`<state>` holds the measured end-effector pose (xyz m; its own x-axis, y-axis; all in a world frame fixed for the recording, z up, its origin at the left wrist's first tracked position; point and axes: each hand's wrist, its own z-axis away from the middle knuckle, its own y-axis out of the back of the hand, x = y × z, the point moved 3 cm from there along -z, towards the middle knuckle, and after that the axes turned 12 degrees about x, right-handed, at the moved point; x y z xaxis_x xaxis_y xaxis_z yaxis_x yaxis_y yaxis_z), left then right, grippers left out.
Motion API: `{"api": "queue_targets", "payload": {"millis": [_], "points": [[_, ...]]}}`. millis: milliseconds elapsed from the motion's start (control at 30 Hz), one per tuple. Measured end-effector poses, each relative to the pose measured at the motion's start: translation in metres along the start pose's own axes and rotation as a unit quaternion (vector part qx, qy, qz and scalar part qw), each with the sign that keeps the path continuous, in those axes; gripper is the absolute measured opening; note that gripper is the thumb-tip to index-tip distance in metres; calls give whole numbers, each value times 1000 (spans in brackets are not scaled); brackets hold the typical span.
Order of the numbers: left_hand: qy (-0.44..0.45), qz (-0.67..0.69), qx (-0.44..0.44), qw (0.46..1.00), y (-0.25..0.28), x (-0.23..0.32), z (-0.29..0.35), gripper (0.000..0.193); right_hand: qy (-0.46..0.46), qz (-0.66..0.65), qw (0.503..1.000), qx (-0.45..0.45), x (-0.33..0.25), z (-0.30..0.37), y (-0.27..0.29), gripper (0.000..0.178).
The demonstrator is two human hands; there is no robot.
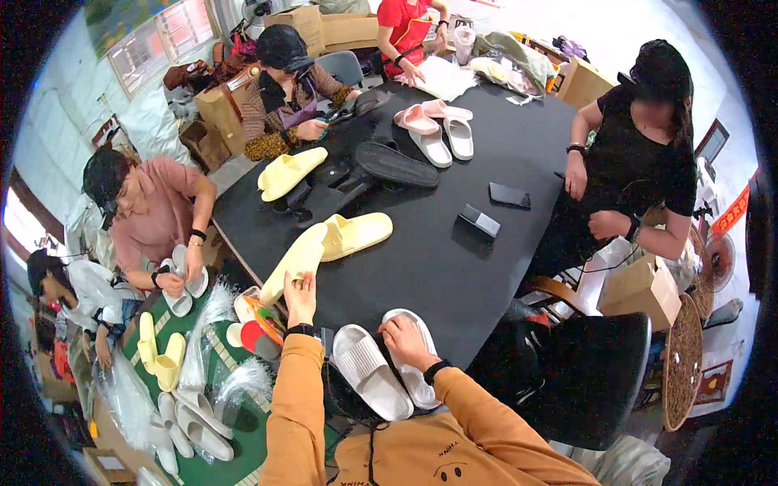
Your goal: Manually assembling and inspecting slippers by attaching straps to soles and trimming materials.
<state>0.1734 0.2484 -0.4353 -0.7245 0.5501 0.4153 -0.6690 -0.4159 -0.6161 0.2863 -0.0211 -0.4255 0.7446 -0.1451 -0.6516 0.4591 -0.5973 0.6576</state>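
You're at the near edge of a black table [454, 259] in a crowded workroom, with other people seated round it.

Nearest you, two white slippers lie at the table's near edge. Your right hand [403, 340] rests on the right white slipper [415, 368], fingers curled down onto its strap; whether they grip it or only press it, I can't tell. The left white slipper [369, 371] lies just beside it, sole ribs up, untouched.

Your left hand [301, 293] is stretched forward, fingers closed round the near end of a yellow slipper [296, 261], which tilts off the table's left edge. A second yellow slipper [355, 233] lies touching it on the far side.

By my reading the work is partway: both pairs look whole and clean, soft moulded foam, and none at your place is bagged.

Down on your left, more white and yellow slippers sit among clear plastic bags [219, 348] on the floor.

Farther off lie black slippers [381, 162], pink slippers [433, 130] and two phones [494, 206].
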Motion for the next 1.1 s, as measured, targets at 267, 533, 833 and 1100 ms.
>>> {"api": "queue_targets", "payload": {"millis": [267, 533, 833, 1100], "points": [[46, -89, -144, 984, -45, -35, 76, 27, 14, 12, 999, 27, 4, -1, 0, 14], [118, -79, -216, 966, -41, -66, 171, 27, -23, -27, 999, 13, 9, -2, 0, 23], [138, -65, -203, 967, -33, -65, 214, 32, 0, -83, 996, 19, -30, -4, 41, 33], [81, -159, -241, 954, -27, -72, 234, 29, -96, -183, 955, 215, -52, 20, 83, 39]]}}
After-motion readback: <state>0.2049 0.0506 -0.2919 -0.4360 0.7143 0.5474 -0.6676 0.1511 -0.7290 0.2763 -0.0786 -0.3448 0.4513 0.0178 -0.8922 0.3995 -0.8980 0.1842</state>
